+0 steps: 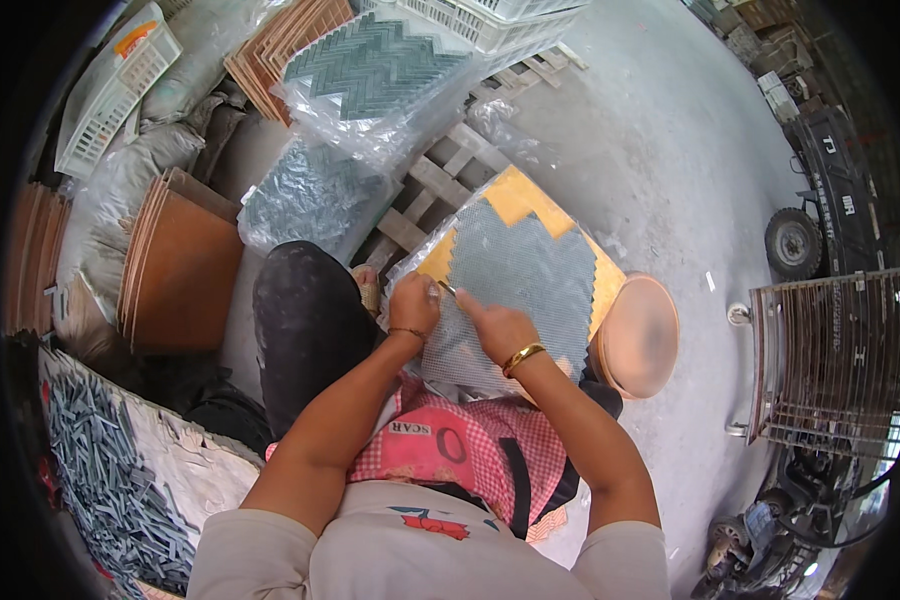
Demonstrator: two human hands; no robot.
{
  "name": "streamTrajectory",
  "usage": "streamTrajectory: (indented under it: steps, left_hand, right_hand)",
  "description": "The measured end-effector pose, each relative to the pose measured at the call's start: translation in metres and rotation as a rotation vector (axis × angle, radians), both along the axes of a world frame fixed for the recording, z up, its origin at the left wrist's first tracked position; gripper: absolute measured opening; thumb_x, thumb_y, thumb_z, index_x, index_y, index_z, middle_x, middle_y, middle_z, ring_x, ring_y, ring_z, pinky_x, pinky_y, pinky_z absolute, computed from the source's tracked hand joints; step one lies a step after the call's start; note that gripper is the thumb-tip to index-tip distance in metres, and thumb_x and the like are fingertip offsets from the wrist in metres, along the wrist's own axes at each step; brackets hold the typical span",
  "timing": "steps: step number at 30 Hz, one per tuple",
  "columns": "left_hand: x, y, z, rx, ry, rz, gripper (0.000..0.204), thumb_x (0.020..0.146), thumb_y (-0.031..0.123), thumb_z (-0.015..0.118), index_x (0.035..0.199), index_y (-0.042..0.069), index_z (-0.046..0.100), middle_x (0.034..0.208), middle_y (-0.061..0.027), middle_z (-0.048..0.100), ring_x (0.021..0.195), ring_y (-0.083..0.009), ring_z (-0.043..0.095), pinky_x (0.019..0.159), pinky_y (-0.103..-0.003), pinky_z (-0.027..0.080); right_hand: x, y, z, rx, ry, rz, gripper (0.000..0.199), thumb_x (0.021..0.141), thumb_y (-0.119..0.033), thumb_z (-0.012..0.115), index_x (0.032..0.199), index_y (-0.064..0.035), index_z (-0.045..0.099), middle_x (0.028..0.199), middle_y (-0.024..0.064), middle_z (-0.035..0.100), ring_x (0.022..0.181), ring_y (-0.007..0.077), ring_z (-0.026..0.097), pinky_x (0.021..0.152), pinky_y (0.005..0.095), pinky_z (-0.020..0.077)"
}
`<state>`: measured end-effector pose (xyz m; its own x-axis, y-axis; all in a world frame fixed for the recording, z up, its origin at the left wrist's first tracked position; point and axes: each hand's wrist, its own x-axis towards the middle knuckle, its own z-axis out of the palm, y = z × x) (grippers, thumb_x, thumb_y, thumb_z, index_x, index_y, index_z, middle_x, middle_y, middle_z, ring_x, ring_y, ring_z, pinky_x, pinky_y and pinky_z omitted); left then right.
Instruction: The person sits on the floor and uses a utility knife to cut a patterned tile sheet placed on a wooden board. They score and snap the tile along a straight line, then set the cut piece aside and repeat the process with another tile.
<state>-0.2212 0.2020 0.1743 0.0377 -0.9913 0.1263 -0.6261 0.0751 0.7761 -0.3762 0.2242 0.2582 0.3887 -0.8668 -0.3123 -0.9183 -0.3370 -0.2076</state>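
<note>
A mesh-backed sheet of grey-green mosaic tile (525, 275) with zigzag edges lies on a yellow board (515, 195) across my lap. My left hand (416, 305) is closed at the sheet's left edge. A small, dark, narrow piece (447, 288) sticks out by its fingertips, too small to name. My right hand (500, 330) rests on the mesh with its index finger stretched toward that piece. The other right fingers are partly hidden under the hand.
A wooden pallet (440, 183) and a plastic-wrapped herringbone tile stack (380, 65) stand ahead. Brown boards (185, 270) lean at the left, above loose grey tile strips (120, 480). A round terracotta-coloured tub (642, 335) is beside my right knee; a slatted rack (830, 360) stands farther right.
</note>
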Motion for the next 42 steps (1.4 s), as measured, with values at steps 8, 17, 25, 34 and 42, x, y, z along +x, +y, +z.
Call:
streamTrajectory:
  steps: [8,17,25,34,42]
  left_hand:
    - [0.003,-0.001,0.001,0.016,0.014,-0.010,0.006,0.066,0.003,0.059,0.071,0.003,0.059,0.078,-0.0156,0.055,0.079,-0.0352,0.053,0.071,-0.041,0.043]
    - [0.004,-0.002,-0.003,0.018,0.056,-0.026,0.006,0.066,0.003,0.059,0.072,0.003,0.058,0.077,-0.0152,0.056,0.079,-0.0344,0.054,0.071,-0.041,0.043]
    - [0.006,-0.002,-0.007,0.021,0.079,-0.023,0.004,0.067,0.004,0.060,0.071,0.004,0.059,0.078,-0.0145,0.057,0.079,-0.0325,0.056,0.072,-0.038,0.043]
    - [0.010,-0.004,-0.004,-0.018,0.135,-0.038,0.008,0.063,0.003,0.060,0.070,0.004,0.058,0.075,-0.0154,0.055,0.077,-0.0351,0.054,0.070,-0.040,0.043]
    - [0.006,0.019,0.007,0.124,0.134,-0.013,0.008,0.064,0.003,0.057,0.072,0.001,0.056,0.076,-0.0191,0.057,0.075,-0.0369,0.056,0.067,-0.042,0.044]
  right_hand:
    - [-0.013,0.010,0.004,-0.083,-0.012,0.043,0.049,0.080,-0.008,0.048,0.127,-0.0199,0.040,0.071,0.0134,0.060,0.063,0.0310,0.059,0.053,0.0415,0.0465]
    - [-0.008,-0.003,-0.007,0.251,-0.481,-0.322,0.046,0.080,-0.012,0.052,0.126,-0.0123,0.047,0.089,0.0192,0.062,0.061,0.0242,0.062,0.060,0.0321,0.0499]
    - [-0.001,0.015,0.000,0.282,-0.581,-0.454,0.043,0.081,-0.010,0.053,0.123,-0.0101,0.049,0.086,0.0186,0.062,0.060,0.0239,0.059,0.060,0.0318,0.0475]
    - [0.003,0.022,0.023,0.444,-0.572,-0.572,0.046,0.080,-0.012,0.055,0.125,-0.0115,0.047,0.085,0.0157,0.063,0.056,0.0167,0.060,0.059,0.0284,0.0486]
    - [-0.016,0.020,-0.004,0.024,-0.396,-0.237,0.049,0.080,-0.011,0.054,0.127,-0.0167,0.043,0.079,0.0197,0.061,0.072,0.0364,0.058,0.066,0.0437,0.0478]
